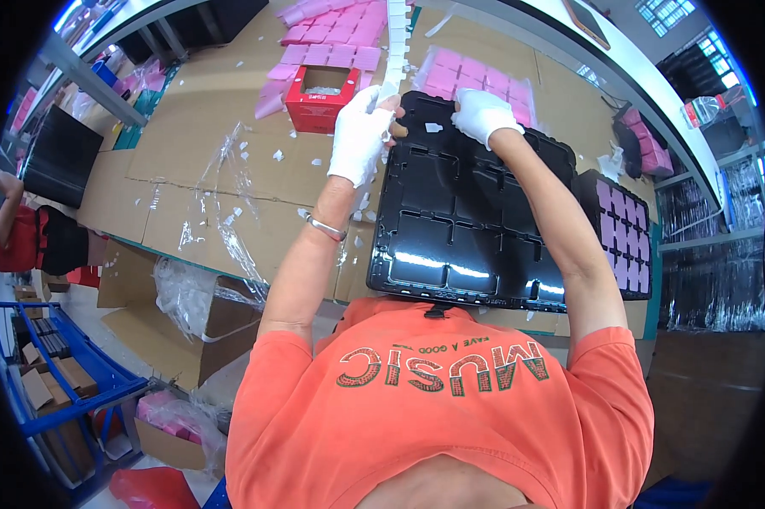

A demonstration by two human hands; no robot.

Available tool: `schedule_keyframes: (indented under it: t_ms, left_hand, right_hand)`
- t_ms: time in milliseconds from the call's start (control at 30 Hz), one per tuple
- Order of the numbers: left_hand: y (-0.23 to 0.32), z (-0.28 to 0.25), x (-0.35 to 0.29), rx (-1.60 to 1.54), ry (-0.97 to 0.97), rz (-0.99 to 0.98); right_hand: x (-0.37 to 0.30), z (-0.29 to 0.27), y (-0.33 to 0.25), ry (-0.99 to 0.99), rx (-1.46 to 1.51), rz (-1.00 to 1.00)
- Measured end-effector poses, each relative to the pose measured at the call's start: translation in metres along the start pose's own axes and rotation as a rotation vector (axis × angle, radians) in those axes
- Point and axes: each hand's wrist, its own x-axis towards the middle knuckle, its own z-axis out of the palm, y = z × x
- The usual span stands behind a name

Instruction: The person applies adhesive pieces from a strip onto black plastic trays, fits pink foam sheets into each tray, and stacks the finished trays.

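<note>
A large black plastic tray point(459, 216) with moulded compartments lies in front of my body. Both hands wear white gloves, and bare fingertips show on the left one. My left hand point(359, 136) is at the tray's far left corner, its fingers closed at the lower end of a white strip of small labels point(397, 42). Over the far part of the tray, my right hand point(484, 117) has its fingers curled; what they hold, if anything, is hidden. Between the hands, a small white piece point(433, 128) lies on the tray.
A red open box point(321, 106) stands left of my left hand. Pink foam-like blocks point(332, 34) lie behind it, and a wrapped pink pack point(476, 72) lies beyond the tray. Another black tray with pink pieces point(624, 229) is at right. White scraps and clear film point(230, 204) litter the cardboard-covered table.
</note>
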Motion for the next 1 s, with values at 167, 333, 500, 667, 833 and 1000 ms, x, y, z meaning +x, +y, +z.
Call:
schedule_keyframes:
  t_ms: [167,333,500,667,833,1000]
  left_hand:
    - [0.008,0.004,-0.002,0.024,-0.004,0.002]
    - [0.006,0.007,-0.008,-0.138,-0.016,-0.041]
    - [0.009,0.007,-0.009,-0.133,-0.022,-0.02]
    - [0.01,0.014,-0.008,-0.101,0.012,0.025]
    - [0.0,0.007,-0.001,0.052,0.099,0.092]
    - [-0.033,-0.002,0.019,0.697,0.359,0.62]
  right_hand:
    - [-0.003,0.006,-0.01,-0.075,0.196,0.004]
    - [0.002,-0.017,-0.002,-0.043,0.176,0.016]
    - [-0.006,-0.036,-0.034,-0.061,1.069,-0.119]
    - [-0.002,-0.041,-0.047,-0.07,1.035,-0.134]
    - [-0.009,-0.049,-0.054,-0.074,1.05,-0.118]
    - [-0.027,-0.058,-0.054,-0.089,1.178,-0.084]
